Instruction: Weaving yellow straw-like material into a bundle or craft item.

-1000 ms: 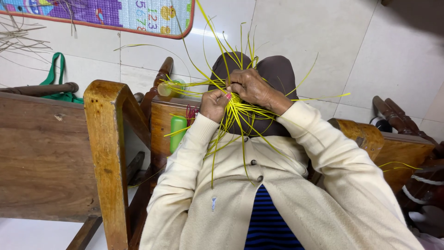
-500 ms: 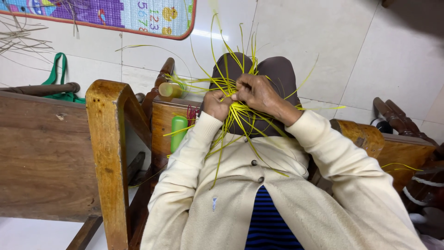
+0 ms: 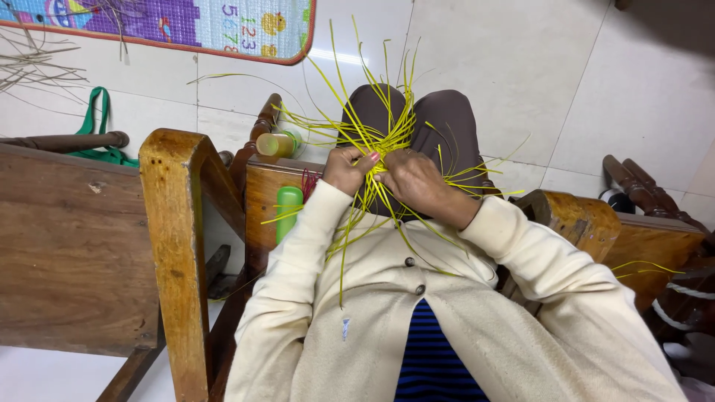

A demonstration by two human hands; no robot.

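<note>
Just left of the left hand's (image 3: 345, 170) grip lies a green plastic tube (image 3: 287, 212) on the wooden chair arm (image 3: 262, 195). Both grips clamp the bundle of thin yellow-green straw strips (image 3: 383, 141), the right hand (image 3: 412, 179) touching it beside the left.

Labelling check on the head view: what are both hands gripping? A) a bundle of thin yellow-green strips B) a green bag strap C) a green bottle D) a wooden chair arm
A: the left hand and right hand meet on the yellow-green strips, which fan out over the lap.
</note>
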